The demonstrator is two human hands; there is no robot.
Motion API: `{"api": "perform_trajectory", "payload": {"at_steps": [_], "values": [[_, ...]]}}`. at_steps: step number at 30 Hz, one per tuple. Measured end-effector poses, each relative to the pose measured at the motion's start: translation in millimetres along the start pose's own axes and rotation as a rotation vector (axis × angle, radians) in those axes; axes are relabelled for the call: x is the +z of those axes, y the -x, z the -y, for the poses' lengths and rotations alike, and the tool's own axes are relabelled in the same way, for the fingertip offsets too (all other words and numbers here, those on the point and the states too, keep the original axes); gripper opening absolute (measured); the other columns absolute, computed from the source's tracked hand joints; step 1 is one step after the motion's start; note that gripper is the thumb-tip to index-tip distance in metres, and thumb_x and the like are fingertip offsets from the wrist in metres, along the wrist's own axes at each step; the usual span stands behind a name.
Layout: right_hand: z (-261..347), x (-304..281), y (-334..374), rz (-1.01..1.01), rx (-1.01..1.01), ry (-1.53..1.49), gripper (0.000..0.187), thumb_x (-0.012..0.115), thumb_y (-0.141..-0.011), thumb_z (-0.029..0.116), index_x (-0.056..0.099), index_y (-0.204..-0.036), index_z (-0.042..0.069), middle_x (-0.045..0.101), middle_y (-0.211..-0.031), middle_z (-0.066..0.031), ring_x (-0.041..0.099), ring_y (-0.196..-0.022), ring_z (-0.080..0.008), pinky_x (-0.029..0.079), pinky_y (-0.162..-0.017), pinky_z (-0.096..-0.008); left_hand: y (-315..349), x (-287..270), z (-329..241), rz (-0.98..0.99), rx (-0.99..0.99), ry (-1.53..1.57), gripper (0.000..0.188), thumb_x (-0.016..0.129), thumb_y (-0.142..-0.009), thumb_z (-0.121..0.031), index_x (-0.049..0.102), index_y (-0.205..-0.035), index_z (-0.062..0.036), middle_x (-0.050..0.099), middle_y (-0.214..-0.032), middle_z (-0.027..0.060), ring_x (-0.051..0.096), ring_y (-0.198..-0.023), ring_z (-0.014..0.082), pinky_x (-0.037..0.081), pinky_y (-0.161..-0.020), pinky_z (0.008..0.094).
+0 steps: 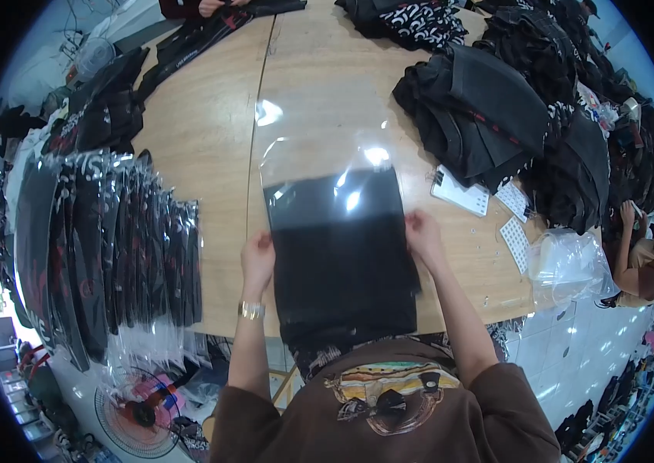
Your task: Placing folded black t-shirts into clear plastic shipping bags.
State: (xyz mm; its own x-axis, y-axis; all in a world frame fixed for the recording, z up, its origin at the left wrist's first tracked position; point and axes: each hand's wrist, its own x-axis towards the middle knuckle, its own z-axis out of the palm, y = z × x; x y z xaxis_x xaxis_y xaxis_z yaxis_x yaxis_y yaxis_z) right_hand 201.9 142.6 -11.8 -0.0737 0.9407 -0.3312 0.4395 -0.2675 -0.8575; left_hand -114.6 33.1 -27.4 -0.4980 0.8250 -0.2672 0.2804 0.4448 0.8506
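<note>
A folded black garment [346, 278] lies flat at the near edge of the table in front of me, its far part inside a clear plastic bag [323, 147]. The bag stretches away over the wood and catches bright reflections. At the garment's left edge, my left hand [258, 262] is closed, pinching the side of the bag. Opposite it, my right hand [424, 238] pinches the bag's right side, a little farther from me. Some fingertips of both hands are hidden at the edges.
Many bagged black garments [103, 255] stand in a row at left. Piles of black garments [473, 108] cover the far right, beside sticker sheets [458, 191] and a stack of clear bags [570, 266]. Another person's hands [211, 6] handle a garment at the far side. A fan [141, 413] stands below left.
</note>
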Motion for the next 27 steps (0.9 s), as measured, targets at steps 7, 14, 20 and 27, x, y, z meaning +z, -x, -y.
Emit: {"api": "perform_trajectory", "payload": {"at_steps": [7, 14, 20, 27], "values": [[-18, -19, 18, -0.176, -0.139, 0.214, 0.013, 0.055, -0.083, 0.011, 0.061, -0.088, 0.0, 0.063, -0.068, -0.0151, 0.062, -0.058, -0.0229, 0.048, -0.055, -0.033, 27, 12, -5, -0.14, 0.03, -0.134, 0.015, 0.061, -0.083, -0.007, 0.062, -0.093, 0.0038, 0.066, -0.076, 0.0066, 0.059, -0.065, 0.0089, 0.046, -0.058, 0.023], [4, -4, 6, -0.292, -0.327, 0.193, 0.01, 0.053, -0.083, 0.005, 0.06, -0.087, -0.001, 0.062, -0.075, -0.0206, 0.063, -0.073, -0.0341, 0.048, -0.065, -0.0365, 31, 26, 5, -0.243, 0.162, 0.063, 0.015, 0.061, -0.082, -0.006, 0.059, -0.094, 0.004, 0.064, -0.078, 0.0067, 0.058, -0.066, 0.009, 0.048, -0.061, 0.0239], [-31, -25, 62, -0.165, -0.097, 0.297, 0.012, 0.054, -0.083, 0.01, 0.059, -0.086, -0.001, 0.061, -0.074, -0.021, 0.062, -0.072, -0.0334, 0.048, -0.064, -0.0375, 93, 20, 21, -0.174, -0.01, -0.241, 0.011, 0.055, -0.082, -0.006, 0.061, -0.089, 0.0003, 0.064, -0.075, 0.0123, 0.064, -0.072, 0.0174, 0.049, -0.066, 0.0302], [11, -21, 13, -0.207, -0.23, 0.273, 0.012, 0.054, -0.082, 0.011, 0.057, -0.079, 0.0, 0.06, -0.073, -0.02, 0.061, -0.072, -0.0351, 0.047, -0.062, -0.0391, 49, 21, -6, -0.215, 0.06, -0.079, 0.013, 0.055, -0.083, -0.01, 0.061, -0.09, -0.0009, 0.065, -0.082, 0.0161, 0.064, -0.079, 0.0265, 0.049, -0.068, 0.0324]]}}
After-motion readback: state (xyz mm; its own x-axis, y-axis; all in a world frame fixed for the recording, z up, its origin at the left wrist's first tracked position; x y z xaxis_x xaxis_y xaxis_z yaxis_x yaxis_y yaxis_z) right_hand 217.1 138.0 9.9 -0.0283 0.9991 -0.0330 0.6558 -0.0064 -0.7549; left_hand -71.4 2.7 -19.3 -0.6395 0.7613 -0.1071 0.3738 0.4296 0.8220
